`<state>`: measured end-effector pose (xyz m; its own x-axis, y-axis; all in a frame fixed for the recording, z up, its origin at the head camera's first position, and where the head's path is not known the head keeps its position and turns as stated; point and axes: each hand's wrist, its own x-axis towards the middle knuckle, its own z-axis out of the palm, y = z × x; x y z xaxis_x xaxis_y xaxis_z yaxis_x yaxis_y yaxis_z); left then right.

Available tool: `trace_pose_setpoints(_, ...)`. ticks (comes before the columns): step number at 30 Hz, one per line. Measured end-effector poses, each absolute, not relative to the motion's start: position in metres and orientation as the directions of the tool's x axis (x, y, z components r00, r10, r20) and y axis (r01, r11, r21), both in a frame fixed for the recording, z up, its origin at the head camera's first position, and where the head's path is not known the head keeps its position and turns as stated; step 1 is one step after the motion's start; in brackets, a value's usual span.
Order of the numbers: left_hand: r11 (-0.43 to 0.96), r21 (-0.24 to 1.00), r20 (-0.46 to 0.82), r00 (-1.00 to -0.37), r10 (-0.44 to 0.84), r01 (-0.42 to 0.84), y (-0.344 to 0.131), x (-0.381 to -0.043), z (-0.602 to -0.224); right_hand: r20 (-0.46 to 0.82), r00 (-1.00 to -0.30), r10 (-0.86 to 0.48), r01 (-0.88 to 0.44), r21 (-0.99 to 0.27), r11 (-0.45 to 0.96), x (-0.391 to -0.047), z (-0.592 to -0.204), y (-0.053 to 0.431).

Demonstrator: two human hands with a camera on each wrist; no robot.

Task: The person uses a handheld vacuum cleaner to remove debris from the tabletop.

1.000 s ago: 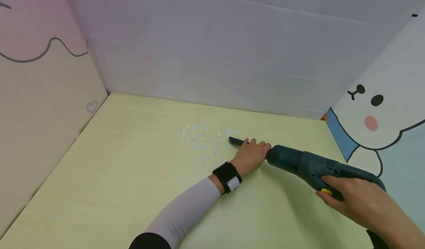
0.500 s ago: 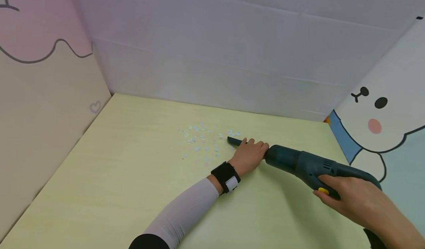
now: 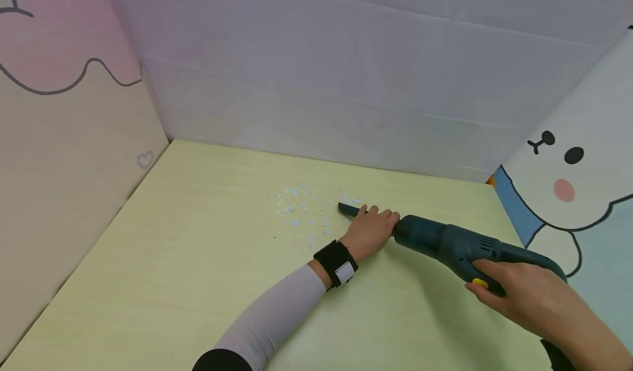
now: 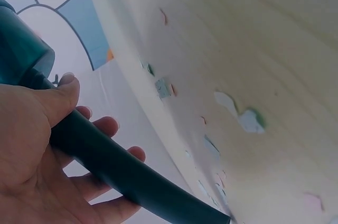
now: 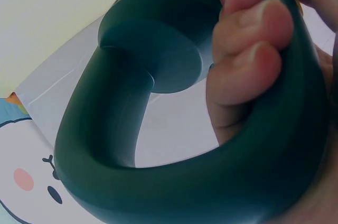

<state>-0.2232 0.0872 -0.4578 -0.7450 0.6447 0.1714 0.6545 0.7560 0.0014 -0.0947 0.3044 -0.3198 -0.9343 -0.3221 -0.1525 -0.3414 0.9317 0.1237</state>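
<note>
A dark green handheld vacuum cleaner (image 3: 465,244) slants over the table, its narrow nozzle (image 3: 348,210) pointing left. My right hand (image 3: 536,299) grips the loop handle (image 5: 185,187), fingers wrapped round it, with the thumb by a yellow button (image 3: 480,283). Round the nozzle tube curl the fingers of my left hand (image 3: 370,232); the left wrist view shows that hand (image 4: 68,145) with its thumb over the tube. Small paper scraps (image 3: 296,209) in pale blue, white and pink lie scattered left of the nozzle tip. Some scraps lie close by the tip.
The pale yellow table (image 3: 163,272) meets a whitish back wall (image 3: 316,85). A pink and beige panel (image 3: 69,156) stands along the left side. On the right is a panel with a cartoon animal (image 3: 568,184).
The head view has shifted slightly, so the walls and scraps sit a little farther right. Both hands keep their hold on the vacuum cleaner, which shows little movement.
</note>
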Motion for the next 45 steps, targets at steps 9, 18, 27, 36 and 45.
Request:
trace_pose_setpoints(9,0.758,-0.01,0.171,-0.746,0.644,0.652,0.08,-0.225,-0.456,-0.123,-0.929,-0.349,-0.362,0.109,0.926,-0.097,-0.32,0.299)
trace_pose_setpoints(18,0.771,-0.016,0.153,-0.761,0.631,0.636,0.076,-0.228,-0.457,-0.109,-0.923,-0.369,-0.38,0.116,0.918,-0.102,-0.32,0.295)
trace_pose_setpoints(27,0.778,-0.015,0.166,-0.765,0.622,0.629,0.072,-0.226,-0.461,-0.129,-0.919,-0.373,-0.387,0.107,0.916,-0.104,-0.319,0.293)
trace_pose_setpoints(36,0.784,-0.002,0.171,-0.773,0.611,0.62,0.067,-0.221,-0.46,-0.141,-0.915,-0.378,-0.394,0.108,0.913,-0.104,-0.318,0.291)
trace_pose_setpoints(45,0.792,-0.003,0.14,-0.784,0.604,0.61,0.063,-0.215,-0.454,-0.147,-0.911,-0.385,-0.402,0.106,0.909,-0.101,-0.317,0.29)
